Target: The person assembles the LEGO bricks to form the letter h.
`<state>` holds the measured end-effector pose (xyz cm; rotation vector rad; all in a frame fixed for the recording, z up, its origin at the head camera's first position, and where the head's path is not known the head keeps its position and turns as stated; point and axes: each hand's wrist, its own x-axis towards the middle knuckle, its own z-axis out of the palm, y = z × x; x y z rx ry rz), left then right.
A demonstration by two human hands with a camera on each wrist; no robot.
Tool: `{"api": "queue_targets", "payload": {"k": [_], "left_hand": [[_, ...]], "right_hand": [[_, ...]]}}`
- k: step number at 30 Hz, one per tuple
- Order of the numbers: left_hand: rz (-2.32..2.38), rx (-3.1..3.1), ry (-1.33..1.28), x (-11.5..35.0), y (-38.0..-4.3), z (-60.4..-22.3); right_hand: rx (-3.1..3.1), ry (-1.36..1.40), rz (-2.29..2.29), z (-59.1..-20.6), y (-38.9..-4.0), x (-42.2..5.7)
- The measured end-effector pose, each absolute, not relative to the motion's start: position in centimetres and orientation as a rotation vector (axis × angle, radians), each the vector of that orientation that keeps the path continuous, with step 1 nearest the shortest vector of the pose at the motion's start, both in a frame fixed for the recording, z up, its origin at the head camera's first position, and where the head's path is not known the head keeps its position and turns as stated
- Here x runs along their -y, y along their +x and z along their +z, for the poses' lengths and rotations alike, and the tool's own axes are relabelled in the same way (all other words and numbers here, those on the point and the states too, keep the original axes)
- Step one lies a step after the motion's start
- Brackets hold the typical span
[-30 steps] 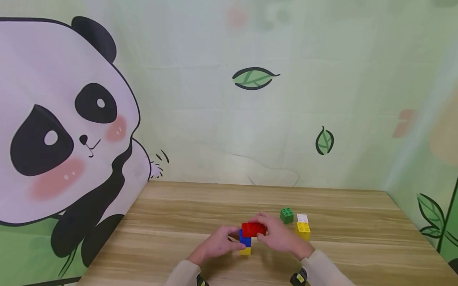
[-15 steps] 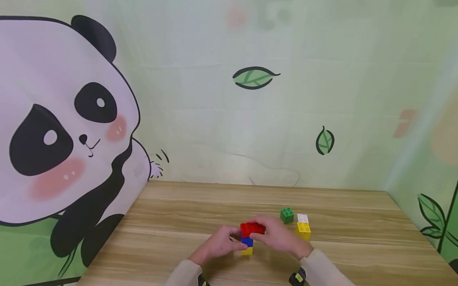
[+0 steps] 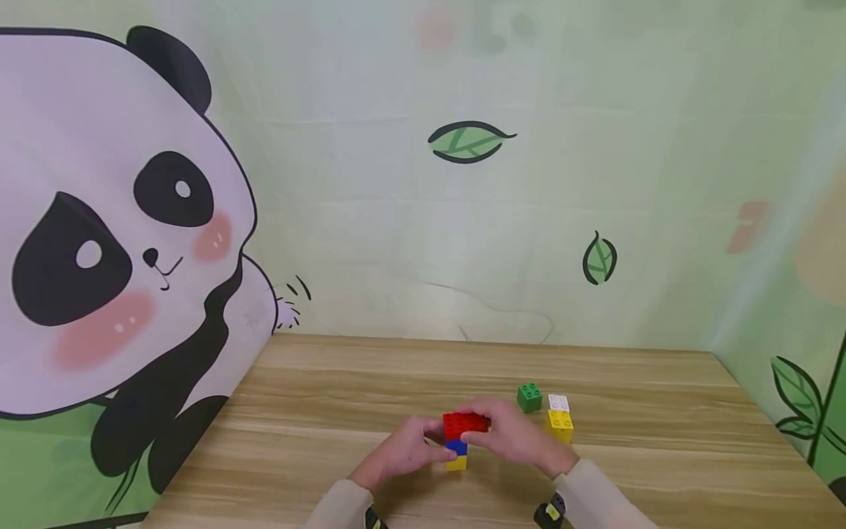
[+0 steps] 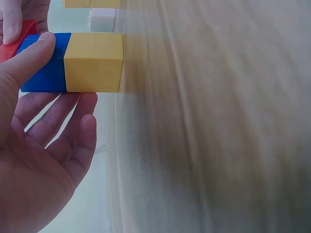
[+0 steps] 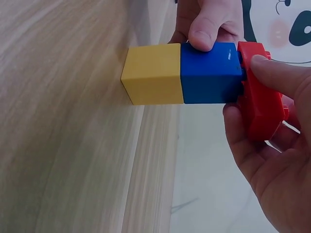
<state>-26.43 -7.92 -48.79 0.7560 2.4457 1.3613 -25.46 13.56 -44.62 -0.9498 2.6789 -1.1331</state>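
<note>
A yellow brick (image 3: 457,463) stands on the wooden table with a blue brick (image 5: 211,75) stacked on it. My left hand (image 3: 411,447) pinches the blue brick, thumb on the near side and fingers behind. Across the top lies a longer red brick (image 5: 260,97), held between the thumb and fingers of my right hand (image 3: 518,438). One end of the red brick is over the blue one, and the other juts out to the right. In the right wrist view it looks slightly tilted, with some blue studs showing in a narrow gap.
To the right on the table (image 3: 330,411) are a green brick (image 3: 529,397), a white brick (image 3: 558,402) and a yellow block (image 3: 559,427) in front of the white one. A printed panda backdrop (image 3: 396,242) rises behind the table's back edge.
My right hand has brought the red brick left and down, so its end now covers the blue brick's top. My left hand has kept its hold; little differs over the last half second.
</note>
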Motion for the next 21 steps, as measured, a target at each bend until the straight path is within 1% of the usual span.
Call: {"api": "queue_targets", "payload": {"k": [8, 21], "left_hand": [[1.358, -2.451, 0.731, 7.99, -26.48, -48.79], [1.352, -2.471, 0.768, 7.91, -26.54, -49.0]], "right_hand": [[-2.653, -0.926, -1.126, -44.06, -25.4, -13.31], [-2.714, -0.944, -1.027, -44.19, -25.42, -13.18]]}}
